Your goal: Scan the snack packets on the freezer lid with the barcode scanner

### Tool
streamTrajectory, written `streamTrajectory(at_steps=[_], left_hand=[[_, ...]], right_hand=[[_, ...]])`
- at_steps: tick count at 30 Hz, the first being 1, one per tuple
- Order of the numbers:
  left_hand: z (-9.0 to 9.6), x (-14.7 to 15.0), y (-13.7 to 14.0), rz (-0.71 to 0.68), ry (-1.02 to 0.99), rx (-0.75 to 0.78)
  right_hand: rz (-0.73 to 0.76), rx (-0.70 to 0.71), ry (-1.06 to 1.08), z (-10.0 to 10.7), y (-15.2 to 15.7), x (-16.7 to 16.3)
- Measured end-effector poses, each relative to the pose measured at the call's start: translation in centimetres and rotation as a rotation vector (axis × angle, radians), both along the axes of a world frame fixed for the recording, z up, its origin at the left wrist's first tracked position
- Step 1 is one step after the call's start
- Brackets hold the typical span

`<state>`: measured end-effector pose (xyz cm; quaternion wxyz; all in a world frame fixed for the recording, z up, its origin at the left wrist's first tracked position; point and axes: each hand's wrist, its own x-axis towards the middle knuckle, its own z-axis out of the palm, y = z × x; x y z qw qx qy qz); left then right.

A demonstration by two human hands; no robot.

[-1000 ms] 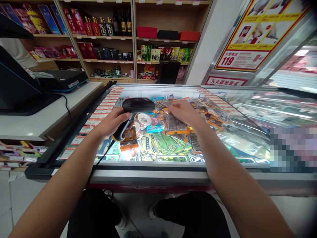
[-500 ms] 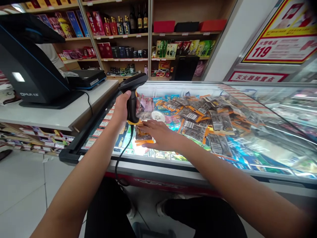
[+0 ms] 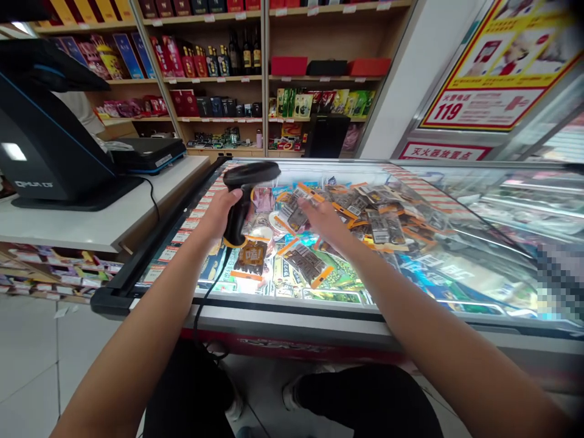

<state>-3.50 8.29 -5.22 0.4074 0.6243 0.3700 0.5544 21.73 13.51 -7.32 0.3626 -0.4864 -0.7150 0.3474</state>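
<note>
My left hand [image 3: 222, 213] is wrapped around the handle of a black barcode scanner [image 3: 237, 213], with its head level and its cable hanging down over the freezer's front edge. My right hand [image 3: 322, 219] grips a clear snack packet [image 3: 292, 210] with orange ends, held tilted with its barcode side up. Below the scanner, an orange-labelled packet [image 3: 250, 258] lies face up on the glass. Between the hands and nearer to me rests another packet [image 3: 306, 263], label side up. To the right, similar packets [image 3: 383, 228] form a loose heap.
The glass-topped chest freezer [image 3: 292, 307] spans the front, with goods visible beneath its lid. A white counter [image 3: 59, 228] on the left carries a checkout terminal [image 3: 50, 140] and a black scale [image 3: 148, 155]. Stocked shelves [image 3: 205, 79] stand behind; a fire-notice sign [image 3: 493, 85] hangs at right.
My right hand has moved from beside the scanner, away and to the right, and now has a packet in it. The packet under the scanner is uncovered. My left hand still holds the scanner.
</note>
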Motion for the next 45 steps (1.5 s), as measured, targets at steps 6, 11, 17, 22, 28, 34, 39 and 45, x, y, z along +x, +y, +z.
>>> streamTrajectory(at_steps=[6,11,17,22,28,34,39,45], left_hand=[[-0.6,-0.1,-0.5,-0.206,0.257,-0.148],[-0.8,0.1,-0.5,-0.176,0.239,-0.180],[-0.6,0.1,-0.4,-0.186,0.234,-0.170],[-0.4,0.2,-0.5,-0.211,0.260,-0.122],[-0.4,0.3,-0.4,-0.173,0.214,-0.127],[-0.7,0.2,0.5,-0.036,0.122,-0.103],[-0.8,-0.1,1.3,0.020,0.055,-0.073],[-0.5,0.0,1.2,0.107,0.012,-0.064]], right_hand=[[-0.097,-0.056,-0.023,0.5,0.7,1.1],[-0.074,0.022,-0.031,0.4,0.3,0.9],[-0.071,0.019,0.001,0.8,-0.4,0.4],[-0.045,0.041,-0.011,0.8,-0.5,0.5],[-0.049,0.103,-0.092,1.0,-0.1,1.0],[-0.041,0.227,-0.276,2.5,0.7,3.3],[0.058,0.382,-0.704,1.6,1.4,4.3],[0.485,0.588,-0.531,-0.1,-2.8,-0.8]])
